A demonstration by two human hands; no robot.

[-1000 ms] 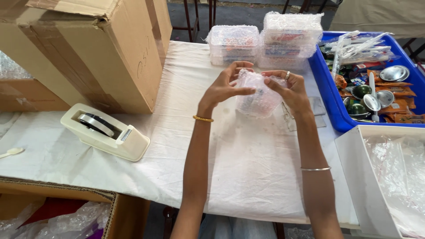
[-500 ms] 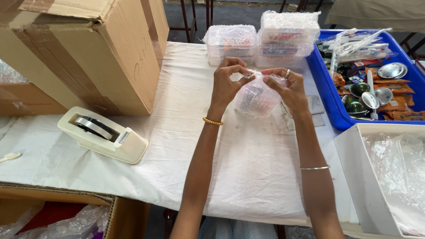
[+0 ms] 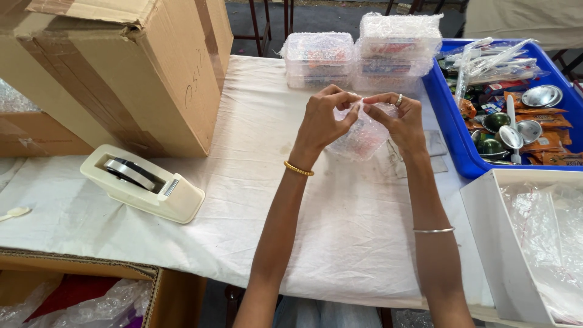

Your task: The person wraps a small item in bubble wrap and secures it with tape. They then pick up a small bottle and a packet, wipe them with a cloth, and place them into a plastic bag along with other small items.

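**Closing the bubble-wrap fold on a small packed item**

Both sets of fingers are pinched shut on the top edge of a bubble-wrapped bundle (image 3: 363, 135). The left hand (image 3: 320, 120) grips the near-left flap between thumb and forefinger; the right hand (image 3: 402, 121) grips the opposite flap, a ring showing on one finger. The fingertips of the two hands nearly meet above the bundle. The bundle is held up in front of the hands, above the white table cover (image 3: 261, 200); whether its underside touches the cover cannot be told.

Recommended handling, as judged from this view:

1. Keep the pinch at the flap edges only. Pressing into the body would likely crush the bubbles and loosen the wrap.
2. Draw the two flaps over each other with even tension, so the contents stay centred.
3. Hold the overlap with one hand before freeing the other; the wrap looks springy and may reopen.

The tape dispenser (image 3: 143, 182) stands well apart to the left, near a large cardboard box (image 3: 121, 67). Finished wrapped packs (image 3: 361, 51) are stacked just beyond the hands. A blue crate (image 3: 452, 130) of small metal bowls and packets sits to the right, with a white box (image 3: 492, 243) holding plastic sheet near the right forearm.
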